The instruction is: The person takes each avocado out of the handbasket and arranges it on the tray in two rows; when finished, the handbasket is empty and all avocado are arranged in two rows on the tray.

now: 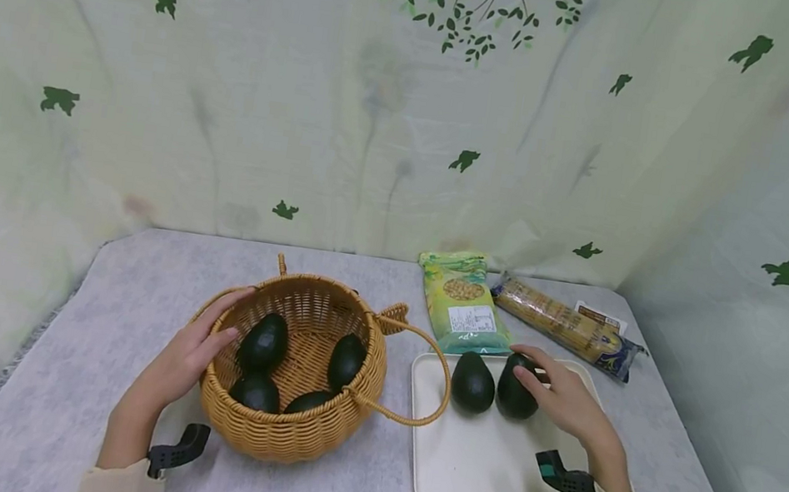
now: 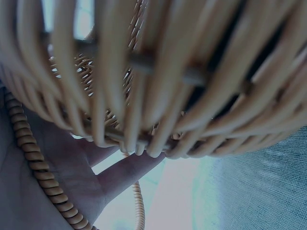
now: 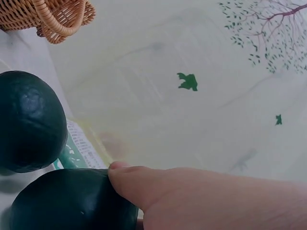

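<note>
Avocados lie inside a round wicker basket (image 1: 284,441); one dark avocado (image 1: 264,344) leans near its left inner wall. My left hand (image 1: 190,356) holds the basket's left rim, the thumb reaching over its inner side. In the left wrist view the basket's weave (image 2: 158,86) fills the top, and a coiled handle (image 2: 41,165) crosses the palm. Over the white tray (image 1: 468,475), my right hand (image 1: 566,396) grips an avocado (image 1: 516,393) between thumb and fingers. Another avocado (image 1: 473,383) sits on the tray just left of it.
A green-yellow bag (image 1: 466,302) lies behind the tray, touching its back edge area. Right of it is a long clear package (image 1: 561,324) with a small card (image 1: 600,317) behind. The basket's right handle (image 1: 446,388) sticks out toward the tray. A patterned curtain (image 1: 383,110) surrounds the table.
</note>
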`<state>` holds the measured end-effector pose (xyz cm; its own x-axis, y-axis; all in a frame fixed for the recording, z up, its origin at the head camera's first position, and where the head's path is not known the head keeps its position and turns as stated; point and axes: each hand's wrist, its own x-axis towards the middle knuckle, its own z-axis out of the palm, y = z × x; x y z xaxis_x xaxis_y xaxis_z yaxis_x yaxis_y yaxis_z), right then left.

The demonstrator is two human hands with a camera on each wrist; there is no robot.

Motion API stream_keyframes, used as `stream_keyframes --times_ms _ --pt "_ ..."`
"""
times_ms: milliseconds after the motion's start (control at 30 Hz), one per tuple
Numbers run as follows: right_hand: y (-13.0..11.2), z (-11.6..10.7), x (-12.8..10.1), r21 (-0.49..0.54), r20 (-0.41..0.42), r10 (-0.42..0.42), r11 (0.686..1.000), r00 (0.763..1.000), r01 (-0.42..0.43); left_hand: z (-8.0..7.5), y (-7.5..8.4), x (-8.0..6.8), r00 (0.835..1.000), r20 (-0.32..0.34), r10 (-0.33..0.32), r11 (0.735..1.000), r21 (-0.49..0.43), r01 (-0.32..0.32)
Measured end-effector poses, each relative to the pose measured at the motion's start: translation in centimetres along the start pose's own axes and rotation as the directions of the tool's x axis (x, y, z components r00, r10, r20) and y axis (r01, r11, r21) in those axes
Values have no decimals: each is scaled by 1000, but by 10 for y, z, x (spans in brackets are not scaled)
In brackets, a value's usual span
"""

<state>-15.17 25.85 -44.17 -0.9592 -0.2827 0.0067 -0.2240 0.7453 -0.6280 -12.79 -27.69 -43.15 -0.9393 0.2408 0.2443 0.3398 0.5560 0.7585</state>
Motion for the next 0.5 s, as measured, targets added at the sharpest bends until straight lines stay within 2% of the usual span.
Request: stream_keyframes --times_ms 267,500 --pt "-1 0 0 5 68 53 999 996 -54 0 0 0 1000 2 -13 1000 0 13" --pt "3 2 3 11 30 76 997 997 -77 0 0 0 1000 6 -13 1000 -7 14"
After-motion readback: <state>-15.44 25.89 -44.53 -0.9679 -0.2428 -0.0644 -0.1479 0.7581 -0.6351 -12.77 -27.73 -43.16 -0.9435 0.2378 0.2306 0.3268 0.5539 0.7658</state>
